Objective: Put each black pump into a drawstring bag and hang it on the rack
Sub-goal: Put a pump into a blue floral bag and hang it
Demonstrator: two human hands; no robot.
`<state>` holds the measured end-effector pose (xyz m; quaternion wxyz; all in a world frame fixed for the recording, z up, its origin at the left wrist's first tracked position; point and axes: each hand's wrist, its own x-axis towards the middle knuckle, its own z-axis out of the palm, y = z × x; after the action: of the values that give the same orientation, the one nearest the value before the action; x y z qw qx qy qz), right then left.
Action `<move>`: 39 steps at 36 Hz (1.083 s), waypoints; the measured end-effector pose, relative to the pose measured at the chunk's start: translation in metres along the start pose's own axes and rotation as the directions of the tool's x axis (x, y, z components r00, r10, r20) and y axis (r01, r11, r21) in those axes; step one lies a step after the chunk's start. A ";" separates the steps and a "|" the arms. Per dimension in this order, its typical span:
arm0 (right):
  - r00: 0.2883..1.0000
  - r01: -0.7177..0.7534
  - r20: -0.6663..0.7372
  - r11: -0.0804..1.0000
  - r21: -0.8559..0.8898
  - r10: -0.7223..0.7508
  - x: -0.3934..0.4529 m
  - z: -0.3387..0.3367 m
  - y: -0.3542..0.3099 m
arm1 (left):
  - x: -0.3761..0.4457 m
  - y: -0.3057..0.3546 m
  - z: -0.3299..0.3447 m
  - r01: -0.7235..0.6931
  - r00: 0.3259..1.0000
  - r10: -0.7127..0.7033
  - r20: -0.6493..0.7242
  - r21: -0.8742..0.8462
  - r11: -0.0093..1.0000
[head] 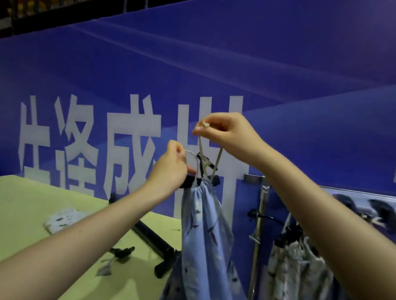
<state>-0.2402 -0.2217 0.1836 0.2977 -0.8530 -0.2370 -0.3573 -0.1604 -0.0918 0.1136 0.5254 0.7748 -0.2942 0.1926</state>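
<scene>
both hands (202, 150) pinching drawstring (218, 160), blue bag (204, 237) hanging below

The blue drawstring bag (202, 246) runs off the bottom edge, so its lower end is unseen, and its cloth conceals whatever it holds. A black pump (154, 242) on the surface (12, 215) passes partly behind the bag. The black piece at the bag's mouth (189, 181) is half covered by the left hand (171, 169). The rack (335, 190) is cut off at the right edge; the hooks and bags there are blurred.
</scene>
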 end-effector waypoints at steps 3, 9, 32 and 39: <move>1.000 0.000 -0.024 1.000 -0.026 0.000 -0.004 -0.002 0.008 | -0.003 -0.007 0.014 0.001 1.000 -0.001 0.029 0.014 1.000; 0.998 -0.028 -0.058 0.998 -0.048 0.025 -0.016 -0.005 0.024 | -0.008 -0.023 0.035 -0.199 0.980 0.193 0.048 0.276 0.940; 0.971 -0.235 -0.038 0.972 0.001 0.235 -0.056 -0.037 0.063 | 0.017 -0.046 0.024 -0.062 0.961 -0.022 -0.277 -0.291 0.955; 0.971 -0.199 -0.117 0.975 0.096 0.209 -0.047 -0.028 0.061 | 0.011 -0.033 0.037 -0.075 0.987 0.028 -0.158 -0.304 0.950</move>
<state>-0.2454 -0.2927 0.1436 0.3825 -0.8354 -0.1433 -0.3679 -0.1313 -0.1199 0.0832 0.6558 0.6581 -0.3000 0.2164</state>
